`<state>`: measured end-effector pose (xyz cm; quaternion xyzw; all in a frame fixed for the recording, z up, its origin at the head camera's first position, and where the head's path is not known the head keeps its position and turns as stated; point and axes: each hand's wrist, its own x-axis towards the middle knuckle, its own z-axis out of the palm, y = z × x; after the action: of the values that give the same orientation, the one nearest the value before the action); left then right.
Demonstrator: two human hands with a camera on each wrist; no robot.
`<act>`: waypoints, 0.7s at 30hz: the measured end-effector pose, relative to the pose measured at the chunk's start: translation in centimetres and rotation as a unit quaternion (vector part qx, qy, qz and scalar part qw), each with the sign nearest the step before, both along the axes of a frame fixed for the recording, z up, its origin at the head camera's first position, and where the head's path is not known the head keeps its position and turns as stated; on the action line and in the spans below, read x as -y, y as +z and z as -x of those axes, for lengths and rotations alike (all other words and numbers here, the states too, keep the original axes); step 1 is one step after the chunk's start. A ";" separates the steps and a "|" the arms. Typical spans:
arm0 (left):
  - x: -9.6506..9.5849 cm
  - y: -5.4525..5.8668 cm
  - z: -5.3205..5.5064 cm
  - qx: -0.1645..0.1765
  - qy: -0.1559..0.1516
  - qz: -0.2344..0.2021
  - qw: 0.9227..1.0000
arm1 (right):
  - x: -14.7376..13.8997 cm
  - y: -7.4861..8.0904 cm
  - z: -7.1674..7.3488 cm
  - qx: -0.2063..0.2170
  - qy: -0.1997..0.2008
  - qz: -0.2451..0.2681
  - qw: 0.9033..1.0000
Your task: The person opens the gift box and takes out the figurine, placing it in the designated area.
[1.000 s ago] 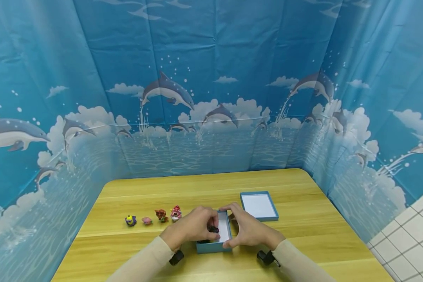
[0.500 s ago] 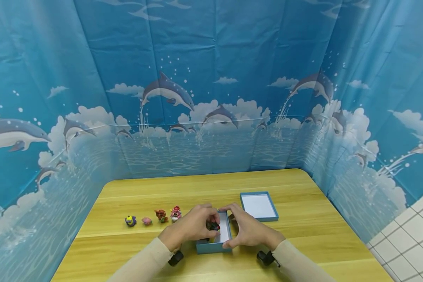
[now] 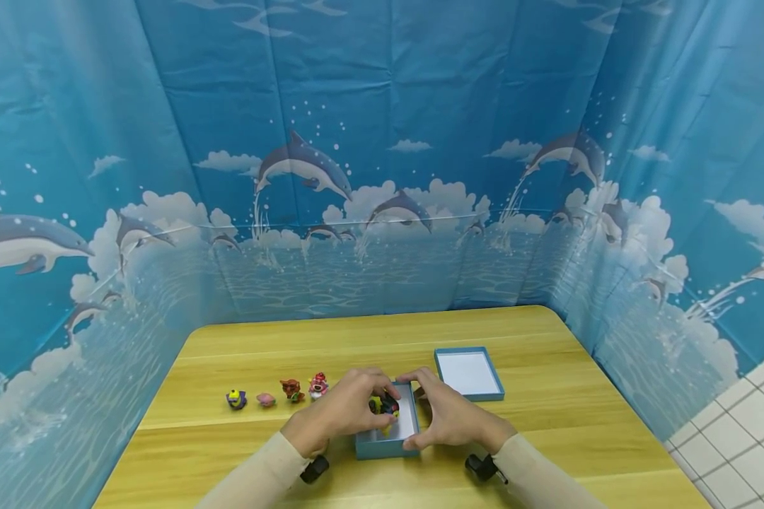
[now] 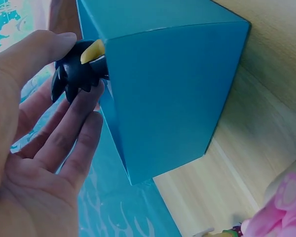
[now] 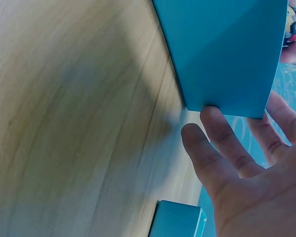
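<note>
My left hand (image 3: 346, 408) pinches a small dark figurine (image 3: 390, 405) with yellow parts over the left side of a blue box (image 3: 388, 449) with a white inside. In the left wrist view, the thumb and fingers hold the figurine's black, spiky side (image 4: 75, 74) right at the box rim. My right hand (image 3: 455, 413) spans the box's right end, thumb at the near corner and fingers at the far one. Fingertips touch the blue box wall (image 5: 222, 59) in the right wrist view. The left fingers hide part of the box's inside.
A shallow blue lid (image 3: 469, 372) with a white inside lies behind the right hand. Left of the box stand a purple-and-yellow figurine (image 3: 235, 399), a pink one (image 3: 266, 400), a brown one (image 3: 291, 390) and a pink-and-red one (image 3: 318, 385). A dolphin curtain (image 3: 382, 268) borders the table.
The dark figurine has turned in my left fingers and more of its yellow and red parts shows. My right hand stays on the box.
</note>
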<state>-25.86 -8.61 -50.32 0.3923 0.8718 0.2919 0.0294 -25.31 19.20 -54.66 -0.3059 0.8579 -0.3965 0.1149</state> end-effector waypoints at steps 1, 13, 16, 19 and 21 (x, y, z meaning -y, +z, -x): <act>0.0 0.1 0.0 0.001 -0.001 -0.004 1.000 | 0.0 0.0 0.0 0.000 -0.001 0.000 1.000; 0.6 0.8 -0.3 -0.011 -0.014 -0.039 0.999 | 0.1 0.3 0.0 -0.003 -0.007 0.001 1.000; 0.6 0.7 -0.4 -0.017 -0.015 -0.043 0.999 | 0.2 0.3 0.0 -0.004 -0.008 0.000 1.000; 0.7 0.6 -0.5 -0.025 -0.015 -0.044 0.999 | 0.1 0.1 0.0 -0.003 -0.006 -0.001 1.000; 0.8 0.5 -0.6 -0.028 -0.014 -0.047 0.998 | 0.2 0.0 0.0 -0.001 -0.003 0.000 1.000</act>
<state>-25.29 -9.38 -49.81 0.4130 0.8521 0.3213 -0.0093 -25.35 19.05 -54.71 -0.3033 0.8592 -0.3964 0.1128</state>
